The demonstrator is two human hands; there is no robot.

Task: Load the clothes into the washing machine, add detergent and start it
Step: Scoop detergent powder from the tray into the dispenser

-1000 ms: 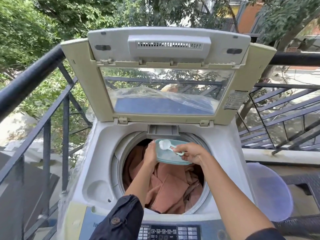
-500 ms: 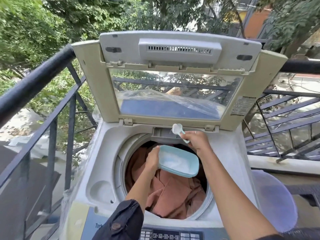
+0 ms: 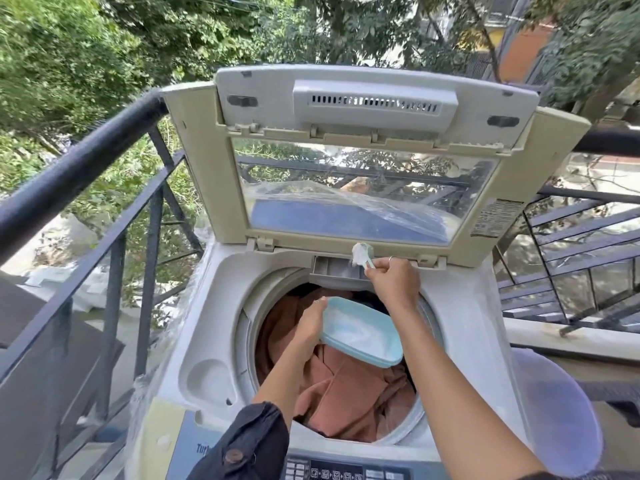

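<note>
A top-loading washing machine (image 3: 211, 306) stands with its lid (image 3: 363, 168) raised. Salmon-coloured clothes (image 3: 349, 393) fill the drum. My left hand (image 3: 310, 323) grips a light blue tub of white detergent powder (image 3: 362, 332) over the drum. My right hand (image 3: 393, 280) pinches the handle of a small scoop (image 3: 362, 252), tipped over the grey detergent drawer (image 3: 332, 266) at the back rim. White powder falls from the scoop into the drawer.
A black metal railing (image 3: 86, 161) runs along the left and behind the machine. A pale purple plastic basket (image 3: 554, 417) stands to the right. The control panel (image 3: 346, 471) lies at the near edge. Metal stairs (image 3: 581, 258) are at the right.
My right hand lifted the scoop of powder out of the tub and carried it back to the detergent drawer, where it now tips. The left hand lowered the tub slightly.
</note>
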